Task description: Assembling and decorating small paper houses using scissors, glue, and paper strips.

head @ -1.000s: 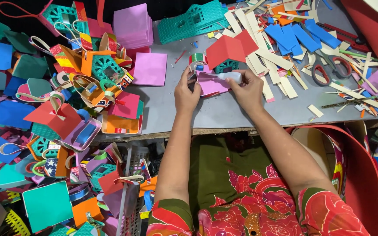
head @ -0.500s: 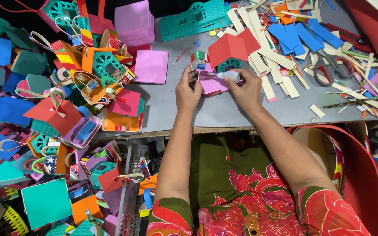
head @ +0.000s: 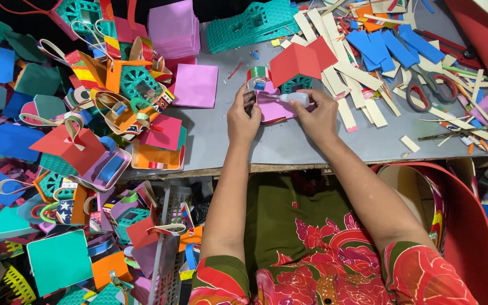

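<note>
Gluing seems the step in hand: left hand (head: 243, 120) pins the pink foam piece (head: 272, 107) on the grey table (head: 289, 144), right hand (head: 318, 116) grips a small glue bottle (head: 296, 99) over it; beyond stands a red-roofed house (head: 299, 63). Pressing parts together likely follows.

pink sheet (head: 272, 107) | red roof (head: 300, 59) | grey table (head: 289, 141)

Looking steeply down from head height, facing forward over the lap onto the grey tabletop (head: 289, 144), fairly near.
</note>
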